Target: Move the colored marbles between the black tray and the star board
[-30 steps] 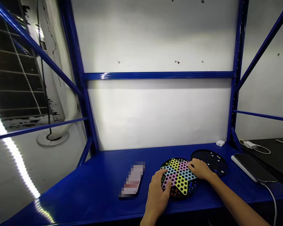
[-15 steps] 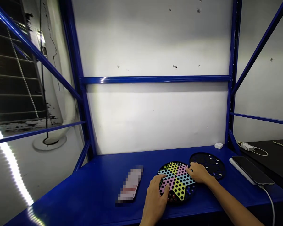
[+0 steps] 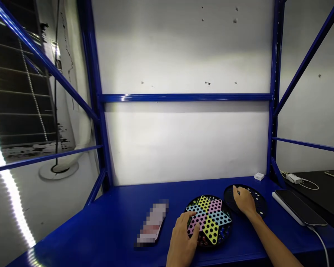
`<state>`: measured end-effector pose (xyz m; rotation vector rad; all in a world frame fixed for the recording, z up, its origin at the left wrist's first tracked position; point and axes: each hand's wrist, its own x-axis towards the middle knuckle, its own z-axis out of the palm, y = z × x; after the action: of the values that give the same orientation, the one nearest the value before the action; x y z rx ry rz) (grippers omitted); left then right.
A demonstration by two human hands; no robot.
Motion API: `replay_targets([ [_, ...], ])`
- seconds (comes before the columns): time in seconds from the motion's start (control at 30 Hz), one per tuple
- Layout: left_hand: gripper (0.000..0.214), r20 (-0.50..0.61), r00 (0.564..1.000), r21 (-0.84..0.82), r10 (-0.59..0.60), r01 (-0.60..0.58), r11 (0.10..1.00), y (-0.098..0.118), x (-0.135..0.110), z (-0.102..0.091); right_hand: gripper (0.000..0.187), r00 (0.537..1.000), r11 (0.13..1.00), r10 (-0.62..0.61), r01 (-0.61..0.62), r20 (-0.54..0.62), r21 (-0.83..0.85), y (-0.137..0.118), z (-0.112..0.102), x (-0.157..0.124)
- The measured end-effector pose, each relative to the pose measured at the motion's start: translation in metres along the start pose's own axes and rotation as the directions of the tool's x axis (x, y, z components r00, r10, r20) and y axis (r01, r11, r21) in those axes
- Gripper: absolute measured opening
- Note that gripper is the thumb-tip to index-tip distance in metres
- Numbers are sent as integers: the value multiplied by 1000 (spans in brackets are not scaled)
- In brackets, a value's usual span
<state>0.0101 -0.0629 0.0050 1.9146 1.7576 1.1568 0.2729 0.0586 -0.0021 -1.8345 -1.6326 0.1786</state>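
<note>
A round Chinese checkers board [image 3: 211, 234] lies on the blue table, with a yellow, pink and light-blue star full of holes. Coloured marbles [image 3: 225, 233] fill its black rim, blue at the right and red at the front. My left hand [image 3: 183, 237] rests against the board's left side, thumb and fingers apart, fingertips on the star. Over a round black tray [image 3: 261, 210] just right of the board is my right hand [image 3: 244, 202], its fingers curled in. What those fingers hold, if anything, is hidden. Several small white pieces [image 3: 257, 197] sit in the tray.
A phone [image 3: 153, 224] with a blurred screen lies left of the board. At the right, a dark phone [image 3: 300, 207] rests on a white box, its cable hanging forward. A white adapter [image 3: 258, 176] stands at the back. Blue rack bars [image 3: 186, 97] frame the table.
My right hand has left the board's upper right edge and moved right, over the black tray. My left hand stays at the board. The view has shifted slightly.
</note>
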Motion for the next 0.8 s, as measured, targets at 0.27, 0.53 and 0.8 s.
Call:
replay_targets([
  [0.27, 37, 8, 1000, 0, -7, 7, 1000, -2, 0, 0, 27, 999, 968, -47, 50, 19, -247, 10, -5, -3],
  [0.53, 40, 43, 999, 48, -22, 20, 999, 2, 1, -2, 34, 897, 915, -404, 396, 179, 84, -21, 8, -31],
  [0.8, 38, -7, 1000, 67, 13, -12, 998, 1, 1, 2, 27, 878, 911, -410, 410, 247, 52, -20, 20, -34],
])
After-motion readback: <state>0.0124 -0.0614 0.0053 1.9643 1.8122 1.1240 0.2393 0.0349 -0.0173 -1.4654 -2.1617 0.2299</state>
